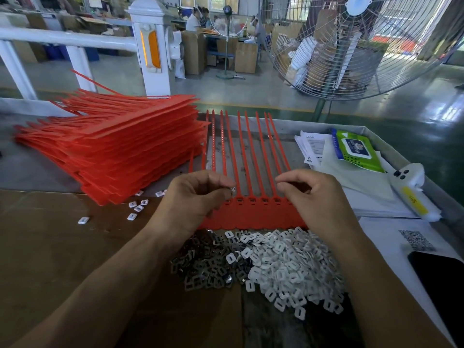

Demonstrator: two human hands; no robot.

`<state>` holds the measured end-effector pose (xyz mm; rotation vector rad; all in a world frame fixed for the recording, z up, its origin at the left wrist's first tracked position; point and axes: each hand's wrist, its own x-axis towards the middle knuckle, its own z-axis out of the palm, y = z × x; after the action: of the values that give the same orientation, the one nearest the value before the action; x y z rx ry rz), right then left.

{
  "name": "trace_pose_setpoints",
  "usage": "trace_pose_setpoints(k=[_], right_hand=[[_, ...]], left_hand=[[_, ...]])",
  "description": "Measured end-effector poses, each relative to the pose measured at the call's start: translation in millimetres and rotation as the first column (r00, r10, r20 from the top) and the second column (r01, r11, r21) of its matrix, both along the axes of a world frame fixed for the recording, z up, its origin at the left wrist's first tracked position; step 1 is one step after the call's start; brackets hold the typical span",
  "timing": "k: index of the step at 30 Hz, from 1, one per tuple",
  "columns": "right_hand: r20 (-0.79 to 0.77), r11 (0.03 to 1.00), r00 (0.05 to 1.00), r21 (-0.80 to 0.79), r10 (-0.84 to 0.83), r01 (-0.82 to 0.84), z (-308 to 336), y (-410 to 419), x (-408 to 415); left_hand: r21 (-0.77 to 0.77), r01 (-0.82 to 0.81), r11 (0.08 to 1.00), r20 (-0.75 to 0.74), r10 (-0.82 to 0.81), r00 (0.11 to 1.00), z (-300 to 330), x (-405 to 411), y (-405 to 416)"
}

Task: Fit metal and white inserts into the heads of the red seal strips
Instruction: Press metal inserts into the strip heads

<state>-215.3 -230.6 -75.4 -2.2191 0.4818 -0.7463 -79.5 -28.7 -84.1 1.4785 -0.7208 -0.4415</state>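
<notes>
Looking down from the head camera, the left hand (198,197) pinches a small metal insert (232,189) just above the row of heads on the red seal strips (253,207), while the right hand (313,194) hovers curled at the row's other end (whether it holds anything I cannot tell). Judging by the open slots, this comb of joined strips lying on the cardboard (62,247) is barely started. Heaps of metal inserts (206,264) and white inserts (288,264) wait nearby, beside a tall stack of red strips (118,146).

Glossy green floor (414,101). White railing (67,40) at left, big pedestal fan (364,43) at right. Cardboard boxes (246,57) stacked behind; daylight from far windows (218,2).
</notes>
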Motion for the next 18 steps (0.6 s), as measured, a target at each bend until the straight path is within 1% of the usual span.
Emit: trace_pose_setpoints(k=[3, 5, 11, 15, 17, 18], right_hand=[[0.055, 0.982, 0.982, 0.05, 0.181, -0.184, 4.9, 28.5, 5.6], [0.076, 0.969, 0.97, 0.069, 0.232, -0.237, 4.3, 41.5, 10.3], [0.092, 0.953, 0.971, 0.188, 0.222, -0.236, -3.8, 52.7, 17.1], [0.058, 0.953, 0.975, 0.205, 0.217, -0.224, -3.6, 53.7, 16.4], [0.022, 0.962, 0.983, 0.204, 0.181, -0.182, -1.0, 51.4, 15.4], [-0.001, 0.971, 0.99, 0.198, 0.138, -0.135, 0.8, 47.2, 14.0]], left_hand=[[-0.008, 0.017, 1.0, -0.048, -0.017, 0.999, -0.3, -0.6, -0.7], [-0.019, 0.028, 0.999, -0.066, -0.029, 0.997, 0.0, -1.1, -0.5], [-0.037, 0.075, 0.997, -0.069, -0.077, 0.995, 0.2, -2.4, -1.4], [-0.017, 0.09, 0.996, -0.058, -0.091, 0.994, -2.0, -3.3, -2.4], [-0.004, 0.082, 0.997, -0.043, -0.082, 0.996, -3.3, -3.1, -2.1], [0.005, 0.072, 0.997, -0.024, -0.072, 0.997, -3.7, -3.1, -1.6]])
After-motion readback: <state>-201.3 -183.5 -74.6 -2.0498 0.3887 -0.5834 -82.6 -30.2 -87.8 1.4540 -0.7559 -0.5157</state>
